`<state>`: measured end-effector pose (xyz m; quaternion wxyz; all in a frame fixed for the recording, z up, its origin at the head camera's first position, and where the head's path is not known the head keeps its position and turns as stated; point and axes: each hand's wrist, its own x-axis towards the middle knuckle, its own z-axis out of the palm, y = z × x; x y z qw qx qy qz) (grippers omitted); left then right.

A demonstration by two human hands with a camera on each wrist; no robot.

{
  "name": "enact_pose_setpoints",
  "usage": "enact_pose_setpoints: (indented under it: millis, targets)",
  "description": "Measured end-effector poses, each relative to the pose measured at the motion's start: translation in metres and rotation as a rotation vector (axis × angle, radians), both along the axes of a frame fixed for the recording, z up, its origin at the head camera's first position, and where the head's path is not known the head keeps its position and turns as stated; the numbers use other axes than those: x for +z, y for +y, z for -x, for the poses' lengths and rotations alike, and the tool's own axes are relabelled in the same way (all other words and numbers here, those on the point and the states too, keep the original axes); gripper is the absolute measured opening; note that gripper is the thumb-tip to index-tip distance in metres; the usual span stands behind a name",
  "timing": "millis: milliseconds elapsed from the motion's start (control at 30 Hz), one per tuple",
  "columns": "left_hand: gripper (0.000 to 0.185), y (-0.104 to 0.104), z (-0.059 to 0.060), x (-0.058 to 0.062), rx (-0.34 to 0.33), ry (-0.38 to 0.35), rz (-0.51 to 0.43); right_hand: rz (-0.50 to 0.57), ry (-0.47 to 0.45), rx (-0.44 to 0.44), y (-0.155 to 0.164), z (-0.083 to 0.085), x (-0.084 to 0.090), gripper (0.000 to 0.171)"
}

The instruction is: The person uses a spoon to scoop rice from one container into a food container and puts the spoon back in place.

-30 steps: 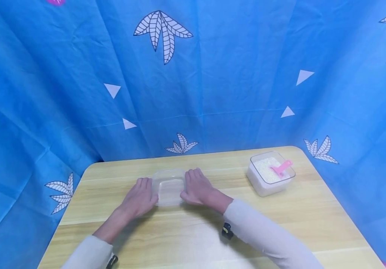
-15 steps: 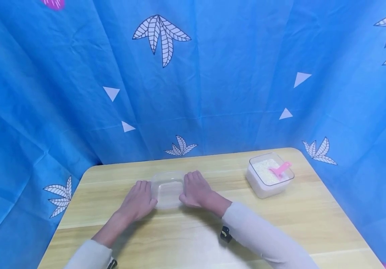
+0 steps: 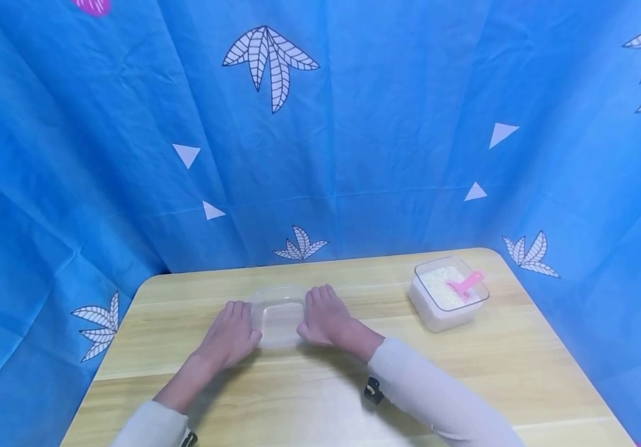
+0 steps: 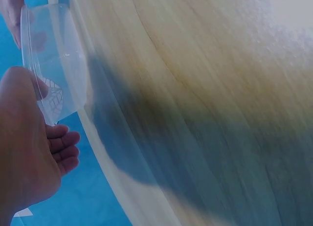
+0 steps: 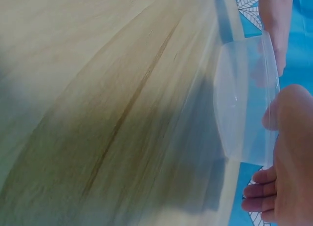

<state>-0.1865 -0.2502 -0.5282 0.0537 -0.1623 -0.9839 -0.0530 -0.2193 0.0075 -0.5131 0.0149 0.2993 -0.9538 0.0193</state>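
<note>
A clear, empty plastic container (image 3: 280, 318) stands on the wooden table (image 3: 298, 397), left of its middle. My left hand (image 3: 231, 335) holds its left side and my right hand (image 3: 328, 320) holds its right side. In the left wrist view the thumb of my left hand (image 4: 24, 152) lies against the rim of the container (image 4: 54, 64), with the fingers curled beside its wall. In the right wrist view my right hand (image 5: 291, 177) grips the container (image 5: 244, 103) in the same way, thumb at the rim. The left hand's fingers (image 5: 274, 20) show beyond it.
A second clear container (image 3: 429, 310), filled with white grains, stands at the table's back right with a pink scoop (image 3: 465, 282) in it. A blue patterned cloth (image 3: 354, 124) hangs close behind and around the table. Bare wood lies in front of the hands.
Both hands and the container keep their places; only the head view has shifted slightly.
</note>
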Motion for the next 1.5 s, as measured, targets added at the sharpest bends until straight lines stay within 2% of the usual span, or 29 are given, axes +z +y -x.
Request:
enact_pose_setpoints:
  millis: [300, 600, 1033, 1500]
  targets:
    - [0.051, 0.003, -0.001, 0.001, -0.009, 0.004, -0.008, -0.035, -0.018, -0.017, 0.001, 0.0, -0.001, 0.05]
    - [0.054, 0.006, -0.004, 0.0, -0.013, 0.027, -0.018, -0.071, -0.004, 0.002, 0.005, 0.0, -0.001, 0.052]
    - [0.054, 0.016, -0.003, -0.002, 0.002, -0.019, -0.045, -0.042, 0.006, 0.017, 0.016, 0.001, -0.003, 0.05]
    - [0.054, 0.03, -0.003, -0.003, -0.004, -0.033, -0.048, -0.005, 0.002, 0.03, 0.032, -0.002, -0.007, 0.045]
